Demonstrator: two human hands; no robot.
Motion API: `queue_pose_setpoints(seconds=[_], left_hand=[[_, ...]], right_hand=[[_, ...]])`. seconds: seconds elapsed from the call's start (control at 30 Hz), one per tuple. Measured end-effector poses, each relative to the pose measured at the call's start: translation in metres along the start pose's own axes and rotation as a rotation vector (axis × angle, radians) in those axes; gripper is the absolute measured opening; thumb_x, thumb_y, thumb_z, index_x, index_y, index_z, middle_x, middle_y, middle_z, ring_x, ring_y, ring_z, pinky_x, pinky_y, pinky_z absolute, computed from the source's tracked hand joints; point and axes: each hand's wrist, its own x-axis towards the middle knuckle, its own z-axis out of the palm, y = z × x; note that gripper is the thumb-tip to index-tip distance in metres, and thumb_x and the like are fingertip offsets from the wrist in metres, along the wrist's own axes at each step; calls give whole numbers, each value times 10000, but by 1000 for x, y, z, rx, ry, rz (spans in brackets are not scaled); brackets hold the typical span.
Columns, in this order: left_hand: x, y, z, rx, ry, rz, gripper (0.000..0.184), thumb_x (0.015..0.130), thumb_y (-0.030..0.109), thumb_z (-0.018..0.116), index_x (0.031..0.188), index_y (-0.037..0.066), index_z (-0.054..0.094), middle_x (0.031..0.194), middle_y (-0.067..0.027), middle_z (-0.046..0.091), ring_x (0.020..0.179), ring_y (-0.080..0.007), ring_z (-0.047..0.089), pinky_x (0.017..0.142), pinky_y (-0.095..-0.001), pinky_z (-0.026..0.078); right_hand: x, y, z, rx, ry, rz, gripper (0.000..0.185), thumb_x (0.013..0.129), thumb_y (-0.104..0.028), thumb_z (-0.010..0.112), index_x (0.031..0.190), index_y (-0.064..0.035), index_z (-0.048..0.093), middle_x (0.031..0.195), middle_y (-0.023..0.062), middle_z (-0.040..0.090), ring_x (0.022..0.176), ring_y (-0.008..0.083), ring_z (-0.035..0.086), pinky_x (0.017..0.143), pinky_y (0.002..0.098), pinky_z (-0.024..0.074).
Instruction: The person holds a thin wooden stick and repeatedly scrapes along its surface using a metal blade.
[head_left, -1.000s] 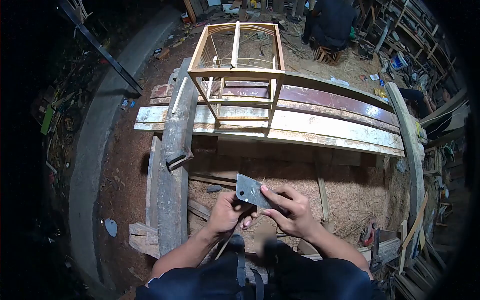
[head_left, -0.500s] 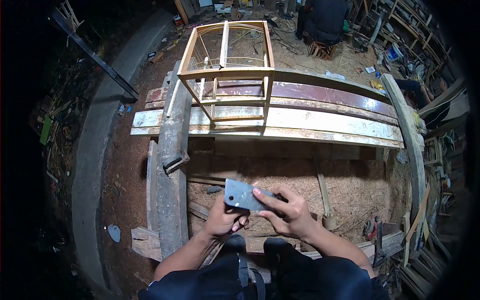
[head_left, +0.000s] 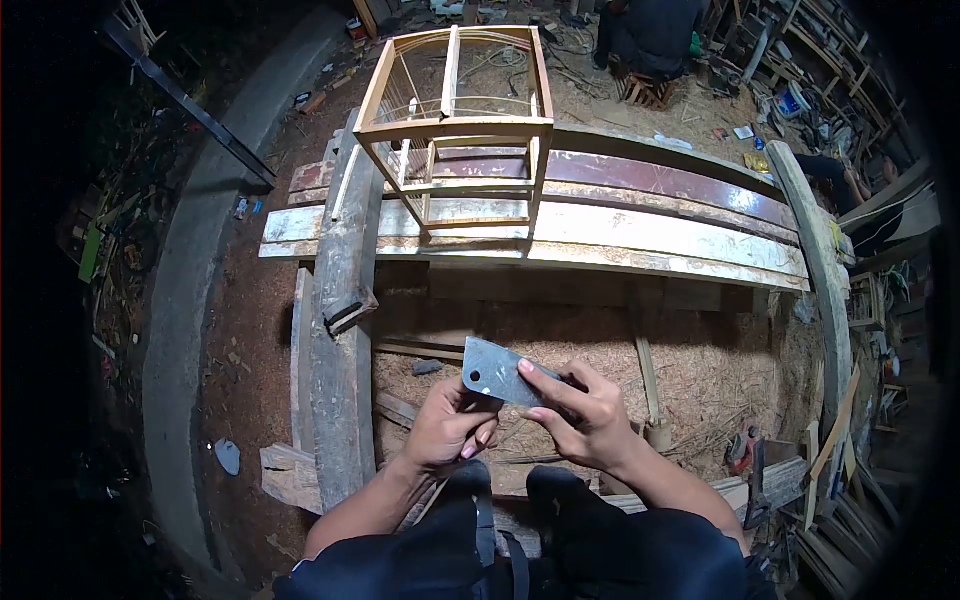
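My right hand [head_left: 585,415] is closed around a cleaver [head_left: 497,374], a flat grey metal blade with a round hole near its far left corner. Its index finger lies along the blade, and the handle end is hidden inside the hand. My left hand [head_left: 447,428] is just below and left of the blade, fingers curled in. Whatever the left fingers hold is too hidden to name. Both hands are above my knees, over the shavings-covered ground.
Ahead, an open wooden cage frame [head_left: 455,128] stands on long planks [head_left: 660,232]. A thick beam [head_left: 345,400] runs along the left, with a dark-edged block [head_left: 350,312] on it. A clamp [head_left: 757,480] lies at right. A person [head_left: 645,40] sits at the back.
The cleaver has risen a little and shifted right, its blade turned slightly. My hands stay close together, still gripping.
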Motion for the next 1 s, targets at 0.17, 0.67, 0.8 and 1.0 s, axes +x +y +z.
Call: queue_pose_setpoints(seconds=[0.17, 0.67, 0.8, 1.0], left_hand=[[-3, 5, 11, 19, 165, 3, 286, 899, -73, 522, 1157, 2, 620, 590, -39, 551, 382, -66, 428, 392, -202, 329], [-2, -2, 3, -13, 108, -24, 235, 884, -116, 494, 990, -13, 676, 647, -60, 614, 421, -58, 471, 399, -200, 335], [-2, -2, 4, -27, 104, -14, 208, 889, -108, 491, 975, -18, 657, 667, -66, 620, 424, -64, 476, 403, -202, 341], [-3, 4, 10, -9, 135, -38, 303, 926, -67, 492, 1189, -10, 630, 675, -67, 601, 410, -80, 455, 403, -208, 358]], right_hand=[[-2, -1, 5, 9, 2, -20, 559, 826, -244, 803, 1362, -242, 648, 747, 111, 546, 545, 229, 557, 502, 362, 497], [-3, -1, 5, -9, -33, 9, 573, 818, -229, 801, 1367, -208, 640, 718, 94, 514, 545, 219, 545, 489, 370, 468], [-2, -8, 2, 6, -73, 48, 559, 778, -76, 798, 1319, -108, 661, 766, 96, 559, 619, 210, 552, 557, 338, 464], [-4, -5, 6, -4, -35, 40, 576, 801, -195, 812, 1353, -203, 648, 709, 106, 515, 560, 233, 546, 494, 377, 465]])
